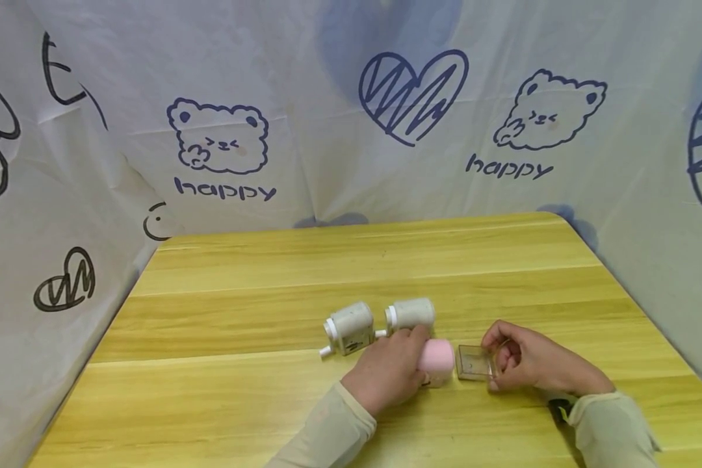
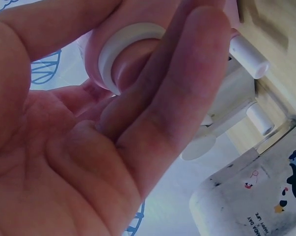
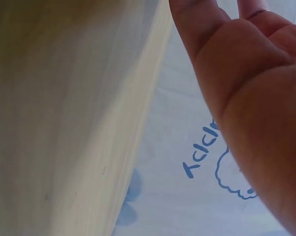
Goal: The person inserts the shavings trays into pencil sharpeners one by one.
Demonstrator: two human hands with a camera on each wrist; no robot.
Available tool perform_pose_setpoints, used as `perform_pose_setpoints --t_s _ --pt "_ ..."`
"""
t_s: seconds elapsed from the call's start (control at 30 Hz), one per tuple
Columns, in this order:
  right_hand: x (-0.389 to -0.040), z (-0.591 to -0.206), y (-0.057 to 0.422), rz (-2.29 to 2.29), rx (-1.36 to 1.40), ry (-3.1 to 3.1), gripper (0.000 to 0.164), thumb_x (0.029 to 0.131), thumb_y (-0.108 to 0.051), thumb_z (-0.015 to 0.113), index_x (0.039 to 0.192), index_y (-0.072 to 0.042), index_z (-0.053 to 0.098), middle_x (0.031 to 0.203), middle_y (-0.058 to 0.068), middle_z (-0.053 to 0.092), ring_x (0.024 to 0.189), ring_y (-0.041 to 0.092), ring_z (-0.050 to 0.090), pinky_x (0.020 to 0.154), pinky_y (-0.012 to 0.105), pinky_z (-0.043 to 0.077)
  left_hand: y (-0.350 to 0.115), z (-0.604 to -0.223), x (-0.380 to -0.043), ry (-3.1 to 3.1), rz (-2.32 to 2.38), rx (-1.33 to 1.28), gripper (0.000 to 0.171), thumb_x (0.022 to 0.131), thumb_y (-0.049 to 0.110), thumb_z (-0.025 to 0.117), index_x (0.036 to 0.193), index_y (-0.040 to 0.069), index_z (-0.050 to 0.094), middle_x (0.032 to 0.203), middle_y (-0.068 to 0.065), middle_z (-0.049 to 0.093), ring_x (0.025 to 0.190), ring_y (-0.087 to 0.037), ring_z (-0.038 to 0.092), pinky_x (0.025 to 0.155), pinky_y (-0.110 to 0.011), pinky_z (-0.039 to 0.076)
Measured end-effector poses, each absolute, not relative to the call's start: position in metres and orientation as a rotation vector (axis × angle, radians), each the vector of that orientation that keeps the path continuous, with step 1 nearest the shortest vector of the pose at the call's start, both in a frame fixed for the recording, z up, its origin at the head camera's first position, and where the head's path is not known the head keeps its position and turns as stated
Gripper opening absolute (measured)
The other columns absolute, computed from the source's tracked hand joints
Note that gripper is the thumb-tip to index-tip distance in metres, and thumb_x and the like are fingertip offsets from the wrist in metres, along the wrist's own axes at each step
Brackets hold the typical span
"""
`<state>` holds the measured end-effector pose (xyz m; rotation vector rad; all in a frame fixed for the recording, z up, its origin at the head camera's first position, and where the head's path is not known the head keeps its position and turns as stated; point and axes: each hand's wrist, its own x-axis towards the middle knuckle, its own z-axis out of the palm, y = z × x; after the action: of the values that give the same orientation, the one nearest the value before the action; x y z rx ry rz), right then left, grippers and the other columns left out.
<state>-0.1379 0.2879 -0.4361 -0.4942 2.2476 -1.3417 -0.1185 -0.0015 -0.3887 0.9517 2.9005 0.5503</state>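
My left hand (image 1: 386, 372) grips a pink hand-crank pencil sharpener (image 1: 437, 355) lying on the table, its pink end toward the right. Up close in the left wrist view, the pink body (image 2: 138, 14) shows a white ring, partly covered by fingers. Just right of it, my right hand (image 1: 541, 364) pinches the edge of a small clear shavings tray (image 1: 474, 365) between thumb and fingertips. The tray looks apart from the sharpener. Only part of the right hand (image 3: 255, 98) appears in the right wrist view, with the tray out of sight.
Two whitish sharpeners lie beyond the left hand, one at left (image 1: 353, 326) and one (image 1: 416, 312) close behind the knuckles. Each has a white crank knob. Printed cartoon figures mark one white body (image 2: 251, 189). The wooden table (image 1: 222, 383) meets a drawn-on cloth (image 1: 316, 149) behind.
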Motion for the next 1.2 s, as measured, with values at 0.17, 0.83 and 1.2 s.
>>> perform_pose_setpoints --t_s 0.17,0.83,1.2 --pt "-0.1368 -0.4363 0.2868 -1.349 -0.513 2.236 0.053 0.075 -0.016 0.08 0.114 -0.002 0.048 0.083 0.016 0.055 0.069 0.024 0.053 0.061 0.035 0.048 -0.0017 -0.3886 -0.1172 2.897 0.561 0.949 0.039 0.078 0.02 0.076 0.109 0.01 0.054 0.094 -0.005 0.06 0.074 -0.016 0.058 0.061 -0.027 0.048" --pt "-0.1361 -0.4392 0.2858 -1.338 -0.553 2.235 0.052 0.074 -0.016 0.08 0.113 -0.002 0.049 0.083 0.016 0.056 0.069 0.022 0.054 0.062 0.034 0.049 -0.0013 -0.3904 -0.1175 2.885 0.56 0.932 0.04 0.079 0.021 0.076 0.11 0.012 0.054 0.094 -0.004 0.06 0.074 -0.015 0.057 0.064 -0.027 0.048" --pt "-0.1386 -0.4379 0.2834 -1.314 -0.543 2.254 0.053 0.073 -0.019 0.081 0.113 -0.004 0.05 0.084 0.016 0.057 0.07 0.023 0.055 0.062 0.035 0.049 -0.0015 -0.3875 -0.1179 2.895 0.566 0.942 0.039 0.078 0.02 0.076 0.109 0.011 0.054 0.092 -0.004 0.06 0.073 -0.016 0.057 0.062 -0.028 0.048"
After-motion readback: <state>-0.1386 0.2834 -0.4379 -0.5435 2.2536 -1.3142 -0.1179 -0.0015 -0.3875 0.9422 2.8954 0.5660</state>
